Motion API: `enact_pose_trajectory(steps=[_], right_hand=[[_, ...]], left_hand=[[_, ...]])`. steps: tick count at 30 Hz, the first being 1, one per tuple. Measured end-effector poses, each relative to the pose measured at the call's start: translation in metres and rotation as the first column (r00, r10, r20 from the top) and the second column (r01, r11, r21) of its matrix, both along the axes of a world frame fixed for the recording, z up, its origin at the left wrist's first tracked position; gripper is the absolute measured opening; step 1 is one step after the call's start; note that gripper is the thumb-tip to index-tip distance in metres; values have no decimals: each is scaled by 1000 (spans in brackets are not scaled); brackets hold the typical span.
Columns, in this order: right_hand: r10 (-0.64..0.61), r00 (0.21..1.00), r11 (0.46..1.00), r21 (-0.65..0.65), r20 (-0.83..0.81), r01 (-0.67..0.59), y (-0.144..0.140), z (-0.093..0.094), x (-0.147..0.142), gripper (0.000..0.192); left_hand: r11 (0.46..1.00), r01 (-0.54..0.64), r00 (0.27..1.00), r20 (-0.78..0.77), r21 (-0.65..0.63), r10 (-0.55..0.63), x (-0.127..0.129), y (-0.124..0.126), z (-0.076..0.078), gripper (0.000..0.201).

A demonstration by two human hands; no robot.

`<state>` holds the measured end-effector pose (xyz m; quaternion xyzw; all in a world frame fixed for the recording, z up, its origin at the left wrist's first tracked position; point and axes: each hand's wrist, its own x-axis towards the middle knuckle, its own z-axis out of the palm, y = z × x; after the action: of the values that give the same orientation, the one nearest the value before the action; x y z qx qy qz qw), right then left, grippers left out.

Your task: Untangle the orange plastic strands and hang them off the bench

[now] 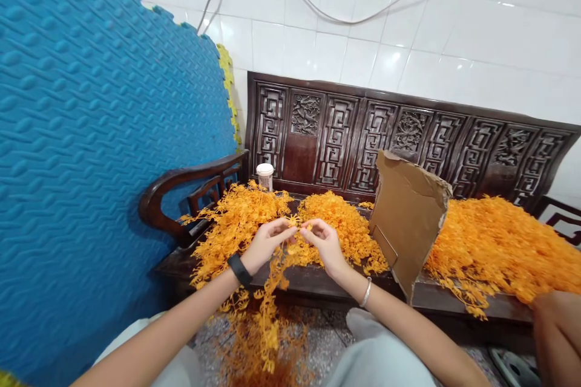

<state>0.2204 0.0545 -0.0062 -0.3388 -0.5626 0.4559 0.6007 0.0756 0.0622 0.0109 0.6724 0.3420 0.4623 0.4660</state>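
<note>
My left hand [269,242], with a black band on its wrist, pinches an orange flower-shaped piece [294,220] between thumb and fingers. From beneath it an orange strand [269,314] of similar pieces hangs past the bench edge toward the floor. Close beside it, my right hand [327,245], wearing a silver bangle, is closed in a pinch on a small orange piece [309,227]. The fingertips of both hands nearly meet. Behind them lie a left heap of orange pieces [242,211] and a middle heap of orange pieces [338,214].
A dark carved wooden bench [302,157] backs onto a white tiled wall [318,42]. An upright cardboard sheet [403,217] separates a large right heap [508,242]. A white lidded cup [264,176] stands behind the left heap. Blue foam mat [109,133] rises at left. Another person's knee [556,326] shows at right.
</note>
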Motion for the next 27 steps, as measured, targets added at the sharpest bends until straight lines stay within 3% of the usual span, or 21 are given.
enact_pose_trajectory(steps=[5, 11, 14, 17, 20, 27], right_hand=[[39, 999, 997, -60, -2, -39, 4, -8, 6, 21], [58, 997, 995, -90, 54, -53, 7, -13, 23, 21], [141, 982, 987, -95, 125, -130, 5, -15, 26, 21], [163, 943, 986, -18, 291, -165, 3, -15, 25, 20], [78, 892, 986, 98, 445, -135, 5, -14, 23, 17], [87, 810, 964, 155, 580, -215, 14, -11, 24, 23]], left_hand=[[996, -75, 994, 79, -54, 79, 0, 7, 7, 19], [984, 114, 991, -60, -136, -123, 6, 9, 3, 22], [974, 137, 988, -53, -180, -148, 7, 8, -6, 23], [974, 81, 995, -48, -212, -93, 6, 6, -14, 23], [970, 21, 999, -40, -242, -32, 5, 3, -16, 25], [940, -75, 996, -65, -333, 57, -2, -16, -10, 26]])
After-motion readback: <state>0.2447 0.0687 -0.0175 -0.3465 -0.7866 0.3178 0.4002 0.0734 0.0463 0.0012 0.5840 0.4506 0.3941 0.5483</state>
